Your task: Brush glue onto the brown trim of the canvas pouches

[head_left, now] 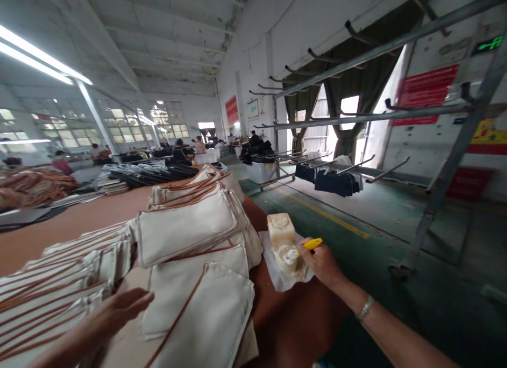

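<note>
My right hand [322, 263] is closed around a small brush with a yellow handle [312, 244]. The brush's front end is over or in the mouth of a cut-open, pale container [284, 262], whose contents I cannot make out well. Right behind that stands a yellowish plastic jug [279, 229], and both rest on a white sheet [273, 270]. My left hand [129, 304], fingers stretched out and holding nothing, hovers beside a cream fabric piece with brown edging [206, 310]. Touching cannot be told there. Piled cream pieces [186, 225] rise behind it.
Overlapping rows of cream pieces [67, 283] cover the left of the brown table [273, 326]. Black goods [158, 175] and brown bundles [35, 188] lie farther back. A metal rack with prongs [420, 230] stands to the right on the green floor. Several people work in the distance.
</note>
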Demonstrator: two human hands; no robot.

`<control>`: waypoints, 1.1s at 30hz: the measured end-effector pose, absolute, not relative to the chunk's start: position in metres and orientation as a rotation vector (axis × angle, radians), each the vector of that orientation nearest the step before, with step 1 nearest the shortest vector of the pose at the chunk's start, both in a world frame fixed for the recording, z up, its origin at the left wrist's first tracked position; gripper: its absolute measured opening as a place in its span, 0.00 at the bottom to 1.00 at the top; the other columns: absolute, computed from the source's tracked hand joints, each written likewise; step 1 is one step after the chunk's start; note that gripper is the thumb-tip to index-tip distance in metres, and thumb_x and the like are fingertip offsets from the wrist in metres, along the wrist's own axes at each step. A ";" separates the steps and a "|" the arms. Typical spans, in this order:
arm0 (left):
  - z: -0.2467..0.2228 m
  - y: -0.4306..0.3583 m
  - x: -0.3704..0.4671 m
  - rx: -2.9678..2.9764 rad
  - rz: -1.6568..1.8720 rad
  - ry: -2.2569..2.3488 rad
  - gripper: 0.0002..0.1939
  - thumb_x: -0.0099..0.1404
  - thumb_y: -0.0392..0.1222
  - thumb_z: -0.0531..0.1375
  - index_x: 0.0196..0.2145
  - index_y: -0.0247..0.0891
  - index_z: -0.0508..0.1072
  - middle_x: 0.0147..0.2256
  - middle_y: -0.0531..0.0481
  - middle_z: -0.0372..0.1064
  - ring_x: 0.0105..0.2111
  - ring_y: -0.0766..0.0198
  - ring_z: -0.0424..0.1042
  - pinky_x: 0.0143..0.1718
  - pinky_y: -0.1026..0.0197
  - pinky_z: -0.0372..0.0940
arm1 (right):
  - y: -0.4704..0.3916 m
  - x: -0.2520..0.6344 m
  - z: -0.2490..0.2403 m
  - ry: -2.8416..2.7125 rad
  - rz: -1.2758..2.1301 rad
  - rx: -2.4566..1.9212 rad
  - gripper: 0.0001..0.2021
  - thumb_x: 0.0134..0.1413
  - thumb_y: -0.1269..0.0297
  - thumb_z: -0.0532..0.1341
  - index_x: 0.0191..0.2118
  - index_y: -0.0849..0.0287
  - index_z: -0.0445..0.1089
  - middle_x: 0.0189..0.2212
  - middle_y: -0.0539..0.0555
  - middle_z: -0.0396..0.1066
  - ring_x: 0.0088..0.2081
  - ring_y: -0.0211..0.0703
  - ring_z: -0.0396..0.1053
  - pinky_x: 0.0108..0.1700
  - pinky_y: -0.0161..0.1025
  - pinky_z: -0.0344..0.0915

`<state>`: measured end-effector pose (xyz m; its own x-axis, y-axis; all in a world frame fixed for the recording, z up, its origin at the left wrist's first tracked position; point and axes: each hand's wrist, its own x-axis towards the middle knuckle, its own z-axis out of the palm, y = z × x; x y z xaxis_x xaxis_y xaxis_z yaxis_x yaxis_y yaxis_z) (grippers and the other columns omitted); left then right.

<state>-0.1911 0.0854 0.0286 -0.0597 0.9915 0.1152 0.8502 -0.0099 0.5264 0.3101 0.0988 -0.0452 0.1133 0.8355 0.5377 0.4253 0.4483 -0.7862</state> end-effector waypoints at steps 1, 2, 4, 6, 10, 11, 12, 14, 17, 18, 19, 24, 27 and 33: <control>0.014 0.085 -0.188 1.929 0.566 1.863 0.28 0.50 0.69 0.59 0.29 0.41 0.80 0.29 0.57 0.78 0.34 0.59 0.74 0.38 0.63 0.66 | 0.105 0.307 -0.049 -1.542 0.411 -1.157 0.16 0.63 0.51 0.58 0.35 0.58 0.73 0.30 0.55 0.72 0.33 0.50 0.70 0.39 0.41 0.64; 0.001 0.084 -0.181 1.939 0.483 1.791 0.25 0.52 0.66 0.60 0.32 0.42 0.80 0.33 0.55 0.79 0.37 0.57 0.75 0.41 0.63 0.66 | 0.111 0.305 -0.052 -1.575 0.390 -1.156 0.15 0.62 0.52 0.58 0.35 0.58 0.74 0.31 0.55 0.73 0.35 0.51 0.71 0.41 0.42 0.64; -0.022 0.084 -0.158 1.954 0.434 1.828 0.21 0.57 0.59 0.56 0.35 0.40 0.78 0.35 0.50 0.78 0.38 0.55 0.75 0.42 0.61 0.65 | 0.118 0.302 -0.058 -1.643 0.356 -1.155 0.14 0.61 0.54 0.58 0.33 0.57 0.74 0.31 0.55 0.73 0.35 0.51 0.71 0.42 0.42 0.64; -0.039 0.085 -0.133 1.940 0.437 1.946 0.20 0.60 0.54 0.53 0.34 0.38 0.76 0.34 0.45 0.76 0.36 0.53 0.75 0.40 0.58 0.64 | 0.120 0.303 -0.060 -1.708 0.338 -1.150 0.13 0.62 0.55 0.58 0.33 0.56 0.74 0.31 0.54 0.73 0.34 0.50 0.71 0.41 0.42 0.65; -0.050 0.093 -0.104 1.846 0.487 2.076 0.23 0.64 0.58 0.48 0.32 0.38 0.73 0.31 0.42 0.74 0.34 0.50 0.74 0.35 0.57 0.61 | 0.113 0.309 -0.055 -1.771 0.300 -1.133 0.12 0.65 0.56 0.56 0.38 0.56 0.74 0.34 0.54 0.73 0.36 0.49 0.71 0.42 0.41 0.65; -0.050 0.096 -0.101 1.821 0.500 2.090 0.24 0.64 0.59 0.48 0.32 0.38 0.72 0.30 0.42 0.74 0.34 0.49 0.74 0.33 0.57 0.60 | 0.110 0.310 -0.054 -1.784 0.291 -1.128 0.12 0.65 0.57 0.56 0.38 0.56 0.74 0.34 0.54 0.73 0.37 0.49 0.71 0.42 0.41 0.65; -0.049 0.099 -0.099 1.803 0.514 2.094 0.24 0.64 0.59 0.47 0.31 0.38 0.72 0.29 0.42 0.74 0.33 0.49 0.74 0.32 0.57 0.60 | 0.107 0.311 -0.053 -1.803 0.286 -1.118 0.12 0.65 0.57 0.56 0.38 0.55 0.74 0.34 0.54 0.72 0.37 0.49 0.71 0.43 0.41 0.65; -0.045 0.103 -0.095 1.792 0.551 2.061 0.22 0.64 0.58 0.48 0.31 0.38 0.72 0.28 0.44 0.74 0.32 0.51 0.74 0.31 0.59 0.59 | 0.098 0.311 -0.053 -1.862 0.291 -1.086 0.10 0.65 0.58 0.57 0.38 0.54 0.74 0.34 0.53 0.71 0.37 0.48 0.71 0.42 0.41 0.65; -0.038 0.102 -0.086 1.805 0.629 1.943 0.20 0.63 0.54 0.51 0.34 0.38 0.74 0.29 0.47 0.75 0.32 0.54 0.74 0.32 0.62 0.60 | 0.083 0.310 -0.054 -1.936 0.308 -1.031 0.09 0.65 0.59 0.58 0.38 0.53 0.74 0.33 0.53 0.70 0.35 0.48 0.70 0.41 0.40 0.65; -0.035 0.100 -0.082 1.807 0.660 1.896 0.20 0.63 0.54 0.51 0.35 0.37 0.75 0.30 0.47 0.76 0.33 0.55 0.74 0.33 0.62 0.61 | 0.078 0.309 -0.054 -1.935 0.315 -1.022 0.09 0.65 0.60 0.57 0.38 0.54 0.74 0.33 0.53 0.70 0.35 0.48 0.70 0.40 0.40 0.65; -0.031 0.097 -0.077 1.806 0.688 1.846 0.20 0.63 0.54 0.51 0.37 0.37 0.76 0.31 0.48 0.76 0.34 0.56 0.75 0.34 0.63 0.62 | 0.073 0.309 -0.052 -1.918 0.330 -1.018 0.09 0.66 0.60 0.57 0.39 0.54 0.74 0.33 0.54 0.70 0.36 0.48 0.70 0.41 0.41 0.65; -0.005 0.068 -0.053 1.764 0.759 1.590 0.26 0.65 0.59 0.51 0.44 0.37 0.77 0.35 0.50 0.78 0.34 0.58 0.75 0.34 0.65 0.65 | 0.052 0.294 -0.028 -1.512 0.571 -1.074 0.13 0.65 0.52 0.59 0.38 0.57 0.71 0.27 0.52 0.68 0.29 0.46 0.67 0.33 0.38 0.64; 0.009 0.047 -0.039 1.687 0.770 1.406 0.26 0.63 0.59 0.55 0.47 0.38 0.77 0.36 0.50 0.79 0.36 0.57 0.75 0.35 0.65 0.67 | 0.044 0.273 -0.006 -1.156 0.812 -0.978 0.16 0.62 0.48 0.62 0.38 0.58 0.68 0.20 0.46 0.59 0.21 0.39 0.56 0.23 0.34 0.56; 0.022 0.017 -0.021 1.731 0.709 1.282 0.21 0.65 0.57 0.57 0.46 0.43 0.78 0.43 0.50 0.78 0.45 0.54 0.74 0.44 0.62 0.67 | 0.030 0.240 0.029 -1.109 1.003 -0.801 0.16 0.61 0.50 0.64 0.36 0.61 0.66 0.19 0.44 0.53 0.21 0.35 0.48 0.21 0.33 0.48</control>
<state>-0.0215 0.0175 0.0225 0.3144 0.9484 -0.0412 0.4690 -0.1174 0.8754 0.2398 0.0296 0.0287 0.1262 0.9339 0.3346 -0.2395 0.3560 -0.9033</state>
